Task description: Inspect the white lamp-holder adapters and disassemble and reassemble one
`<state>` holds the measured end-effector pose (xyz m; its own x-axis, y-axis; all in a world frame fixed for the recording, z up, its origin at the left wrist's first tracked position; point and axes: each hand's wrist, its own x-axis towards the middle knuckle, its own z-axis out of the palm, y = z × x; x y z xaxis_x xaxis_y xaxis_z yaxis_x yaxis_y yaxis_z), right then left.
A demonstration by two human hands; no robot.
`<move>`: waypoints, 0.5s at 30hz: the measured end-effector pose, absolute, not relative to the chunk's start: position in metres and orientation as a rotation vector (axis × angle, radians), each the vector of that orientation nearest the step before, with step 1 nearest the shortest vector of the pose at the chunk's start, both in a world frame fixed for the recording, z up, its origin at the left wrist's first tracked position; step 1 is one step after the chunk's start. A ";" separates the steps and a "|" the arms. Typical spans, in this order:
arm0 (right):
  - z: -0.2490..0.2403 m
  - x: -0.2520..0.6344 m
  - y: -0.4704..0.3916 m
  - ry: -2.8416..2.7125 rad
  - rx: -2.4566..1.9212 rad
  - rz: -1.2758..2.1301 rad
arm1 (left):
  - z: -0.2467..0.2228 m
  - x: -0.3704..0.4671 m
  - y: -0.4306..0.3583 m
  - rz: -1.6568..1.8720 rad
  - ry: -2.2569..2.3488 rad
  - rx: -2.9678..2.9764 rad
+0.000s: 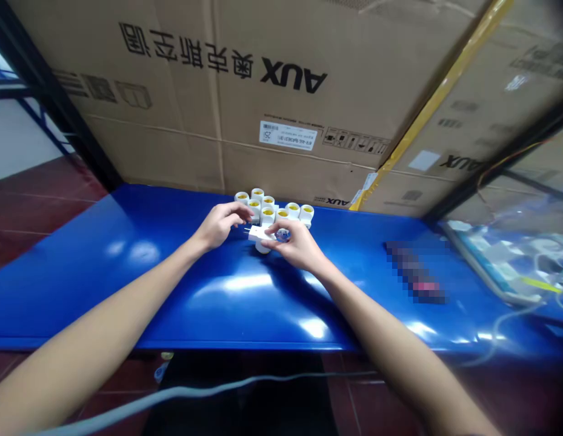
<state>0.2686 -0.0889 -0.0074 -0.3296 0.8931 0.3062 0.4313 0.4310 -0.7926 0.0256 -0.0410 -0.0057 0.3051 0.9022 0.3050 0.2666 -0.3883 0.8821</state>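
My right hand (294, 242) is closed around a white plug-in lamp socket (258, 233) with two metal prongs pointing left. The round end of this socket tilts down toward the table, and the fingers hide part of it. Just left of the prongs is my left hand (221, 224), its fingers bent but apart, with nothing visible in them. Behind both hands stands a cluster of white lamp sockets (293, 210) with yellow insides, their round mouths facing up. The left fingertips are close to the nearest ones; whether they touch I cannot tell.
The sockets stand on a glossy blue table (172, 290). Large cardboard boxes (172, 139) rise behind it. A pixelated dark object (415, 272) lies to the right, beside a tray (490, 266) of blurred white items. A pale cable (208, 387) crosses in front of the table.
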 end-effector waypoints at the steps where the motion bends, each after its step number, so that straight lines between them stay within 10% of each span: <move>1: -0.005 0.270 -0.088 -1.891 -1.108 0.794 | -0.005 0.026 -0.042 1.132 1.051 1.818; 15: 0.025 0.276 -0.096 -1.121 -1.014 1.686 | 0.002 0.044 -0.068 1.246 0.759 1.868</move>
